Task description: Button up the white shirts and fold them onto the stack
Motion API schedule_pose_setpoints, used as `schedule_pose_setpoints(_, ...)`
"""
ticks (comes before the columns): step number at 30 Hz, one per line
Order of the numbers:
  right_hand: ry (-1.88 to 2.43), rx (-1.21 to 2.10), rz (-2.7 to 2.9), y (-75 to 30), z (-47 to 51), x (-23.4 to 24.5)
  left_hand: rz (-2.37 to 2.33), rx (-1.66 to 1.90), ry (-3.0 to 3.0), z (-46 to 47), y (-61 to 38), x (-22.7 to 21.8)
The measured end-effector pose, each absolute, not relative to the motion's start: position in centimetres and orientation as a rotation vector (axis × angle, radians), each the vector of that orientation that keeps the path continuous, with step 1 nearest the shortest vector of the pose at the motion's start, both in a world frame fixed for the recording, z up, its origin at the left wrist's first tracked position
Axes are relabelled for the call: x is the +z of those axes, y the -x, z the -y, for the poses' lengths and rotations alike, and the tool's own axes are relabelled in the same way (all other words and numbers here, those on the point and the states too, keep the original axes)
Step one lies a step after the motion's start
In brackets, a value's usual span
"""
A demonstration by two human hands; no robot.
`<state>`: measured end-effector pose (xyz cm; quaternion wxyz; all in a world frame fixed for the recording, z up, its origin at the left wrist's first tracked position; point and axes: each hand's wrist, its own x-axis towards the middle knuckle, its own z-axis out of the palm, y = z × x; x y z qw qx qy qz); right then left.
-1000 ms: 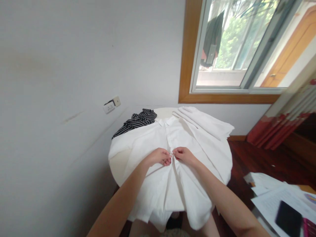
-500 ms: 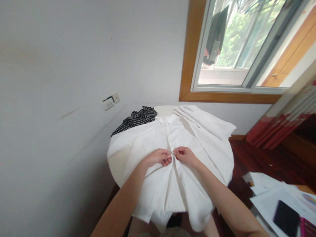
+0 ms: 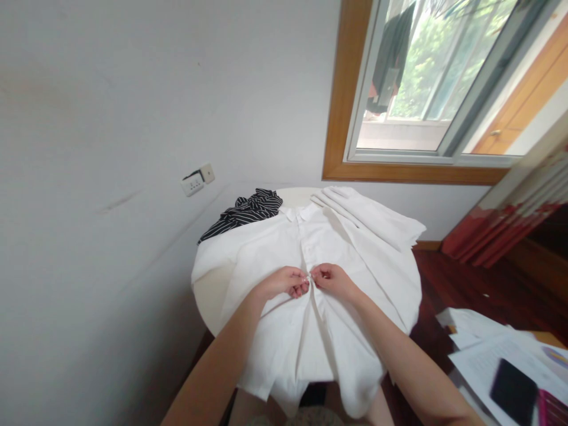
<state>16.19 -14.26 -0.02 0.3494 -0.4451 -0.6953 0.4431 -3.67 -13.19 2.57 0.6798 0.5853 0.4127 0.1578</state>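
Note:
A white button-up shirt (image 3: 266,248) lies spread front-up over a small round table (image 3: 208,299), its collar at the far side and its hem hanging over the near edge. My left hand (image 3: 286,281) and my right hand (image 3: 331,278) meet at the shirt's front placket, about halfway down. Both are closed in a pinch on the placket edges, fingertips almost touching each other. Whether a button sits between the fingers is too small to tell.
A black-and-white striped garment (image 3: 246,214) is bunched at the table's far left. Folded white cloth (image 3: 373,219) lies at the far right. A wall socket (image 3: 194,180) is on the wall behind. Papers and a dark phone (image 3: 510,387) rest at the lower right, near a window (image 3: 426,83).
My hands have stayed pinched at the same spot on the placket. Only the camera view has shifted slightly.

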Motion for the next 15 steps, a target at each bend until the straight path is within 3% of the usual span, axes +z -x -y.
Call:
schedule_pose_setpoints(7,1.068,1.552,1.591,-16.37,14.23,-0.1,-0.905,0.374,-1.32,13.02,3.61,2.02)
schedule_pose_setpoints(15,1.067,1.622,1.435,-15.97,13.87,-0.68,-0.953,0.364,-1.383,12.94,3.45,1.71)
